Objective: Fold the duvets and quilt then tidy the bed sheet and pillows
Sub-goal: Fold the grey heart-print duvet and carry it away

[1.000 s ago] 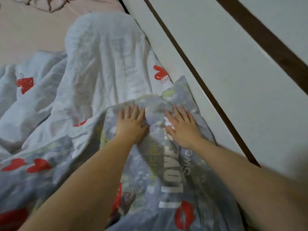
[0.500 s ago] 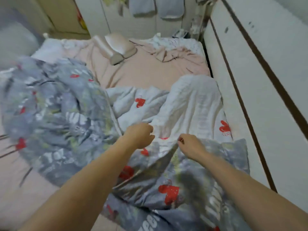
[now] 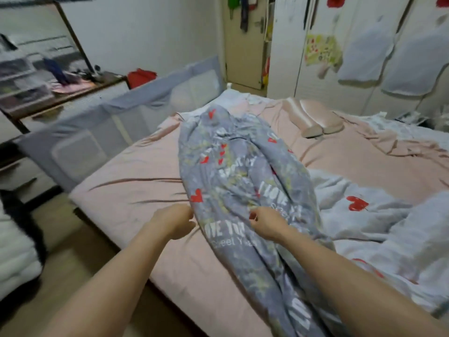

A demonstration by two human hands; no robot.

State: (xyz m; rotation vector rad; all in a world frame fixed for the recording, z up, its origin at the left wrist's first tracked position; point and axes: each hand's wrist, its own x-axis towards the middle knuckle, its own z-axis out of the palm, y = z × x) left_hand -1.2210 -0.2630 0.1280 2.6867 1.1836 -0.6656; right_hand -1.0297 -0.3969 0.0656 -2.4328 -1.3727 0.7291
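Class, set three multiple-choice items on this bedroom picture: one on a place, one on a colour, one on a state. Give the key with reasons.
1. Where does the grey printed duvet lie?
A. on the floor
B. stretched along the bed
C. on the dresser

2. What colour is the bed sheet?
A. pink
B. green
C. black

3. What are the left hand and right hand doing?
A. resting flat
B. hanging idle
C. gripping the duvet's near edge

Key: B, it runs lengthwise over the sheet; A, bare sheet shows pink; C, both hands' fingers curl at the fabric.
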